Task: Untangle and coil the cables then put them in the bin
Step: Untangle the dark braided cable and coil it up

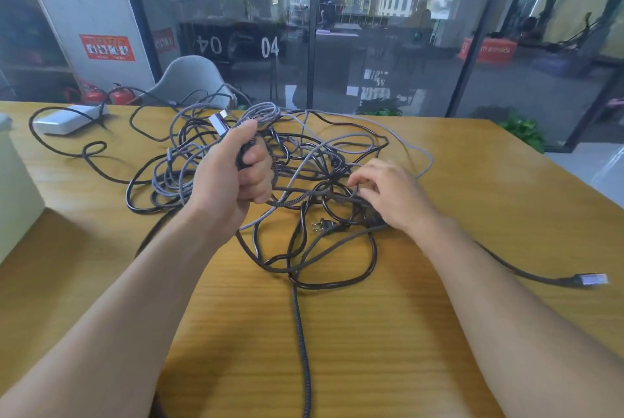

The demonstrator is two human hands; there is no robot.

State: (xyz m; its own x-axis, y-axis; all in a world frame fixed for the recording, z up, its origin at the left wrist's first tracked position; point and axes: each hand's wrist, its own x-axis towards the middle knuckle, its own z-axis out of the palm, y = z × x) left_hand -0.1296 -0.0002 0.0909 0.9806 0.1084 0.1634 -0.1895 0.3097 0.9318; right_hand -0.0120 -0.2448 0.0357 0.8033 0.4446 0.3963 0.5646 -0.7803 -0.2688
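A tangle of black and grey braided cables (pixel 304 161) sprawls over the middle of the wooden table (pixel 405 333). My left hand (pixel 233 177) is raised over its left side and grips a bundle of cable, with a silver connector (pixel 219 123) sticking up above the fist. My right hand (pixel 391 194) lies on the right side of the tangle, its fingers curled into the strands and pinching a dark cable. A two-prong plug (pixel 320 225) lies just in front of the knot. One cable runs off to a silver connector (pixel 592 279) at the right edge.
A white power brick (pixel 67 120) sits at the table's far left, with a black cable looped beside it. A pale bin or box edge (pixel 15 194) shows at the left border. A grey chair (pixel 192 80) stands behind the table, before a glass wall.
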